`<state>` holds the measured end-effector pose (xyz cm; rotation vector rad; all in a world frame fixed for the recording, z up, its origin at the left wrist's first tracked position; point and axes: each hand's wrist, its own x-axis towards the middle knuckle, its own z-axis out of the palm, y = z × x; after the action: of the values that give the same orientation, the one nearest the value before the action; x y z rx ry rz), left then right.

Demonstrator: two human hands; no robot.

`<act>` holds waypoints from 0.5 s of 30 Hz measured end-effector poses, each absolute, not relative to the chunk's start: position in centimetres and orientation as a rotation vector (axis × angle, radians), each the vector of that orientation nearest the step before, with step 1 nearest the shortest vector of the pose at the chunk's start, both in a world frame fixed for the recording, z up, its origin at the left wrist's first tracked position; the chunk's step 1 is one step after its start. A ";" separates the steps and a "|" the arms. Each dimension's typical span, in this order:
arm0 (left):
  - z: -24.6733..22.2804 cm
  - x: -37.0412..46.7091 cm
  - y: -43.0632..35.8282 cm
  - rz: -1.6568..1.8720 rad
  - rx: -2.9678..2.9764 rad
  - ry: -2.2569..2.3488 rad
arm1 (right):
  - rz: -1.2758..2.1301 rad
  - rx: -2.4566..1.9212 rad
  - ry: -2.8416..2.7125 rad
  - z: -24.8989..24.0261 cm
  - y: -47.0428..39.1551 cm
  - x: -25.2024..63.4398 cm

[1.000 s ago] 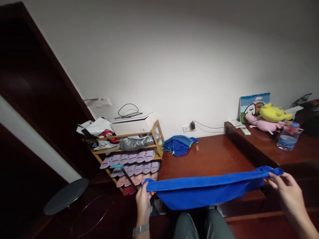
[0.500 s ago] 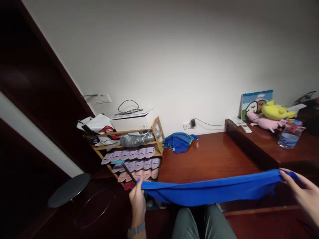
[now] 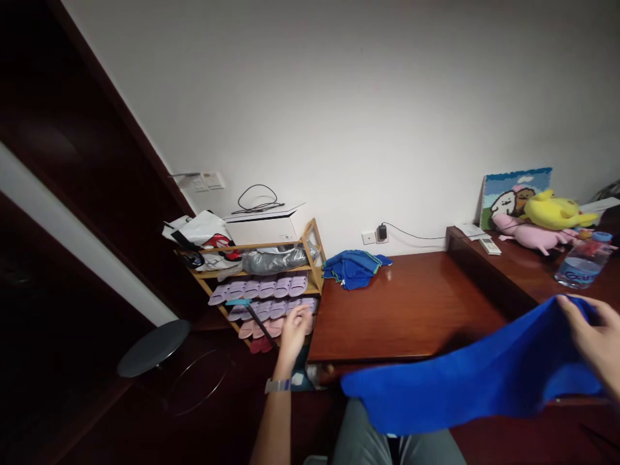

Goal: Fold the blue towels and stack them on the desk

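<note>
A blue cloth (image 3: 436, 397) hangs from my right hand (image 3: 593, 336), which grips its upper corner at the lower right. From there the cloth slants down to the left in the air, over my lap and across the front of the wooden table (image 3: 407, 323). My left hand (image 3: 295, 326) is free of it, raised beside the table's left edge with loosely bent fingers. Nothing shows in that hand. A crumpled pile of blue cloth (image 3: 356, 268) with green edging lies at the table's back left corner.
Left of the table stands a wooden rack (image 3: 314, 258) with several slippers (image 3: 259, 287) and a white box (image 3: 264, 227). A round stool (image 3: 155, 349) is at the lower left. On the raised right surface are a water bottle (image 3: 581, 268), plush toys (image 3: 555, 210) and a remote (image 3: 490, 247).
My left hand has let go of its end of the cloth and moved up and right. That end has dropped and swung right. My right hand has risen slightly, still gripping the cloth.
</note>
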<state>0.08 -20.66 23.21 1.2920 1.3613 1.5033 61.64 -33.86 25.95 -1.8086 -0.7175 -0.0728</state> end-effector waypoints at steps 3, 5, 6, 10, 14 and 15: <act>18.8 4.0 -21.9 1.196 1.367 1.347 | 0.072 -1.742 -1.032 26.2 -34.2 59.1; 15.0 7.7 -23.7 1.031 1.397 1.301 | 0.189 -1.625 -1.299 26.9 -34.7 57.0; 13.0 9.6 -24.8 0.935 1.409 1.264 | 0.234 -1.563 -1.411 27.4 -35.0 56.1; 6.2 16.0 -28.4 0.643 1.448 1.133 | 0.308 -1.410 -1.699 31.1 -37.0 53.4; 3.3 18.4 -29.3 0.521 1.513 1.028 | 0.250 -1.299 -1.878 34.9 -39.7 53.0; 3.1 18.5 -29.3 0.499 1.526 1.006 | 0.193 -1.299 -1.859 35.4 -40.3 53.3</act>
<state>18.45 -29.32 3.06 1.5261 1.0058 0.4988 53.33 -40.29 35.43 -1.2994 -1.8588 0.1930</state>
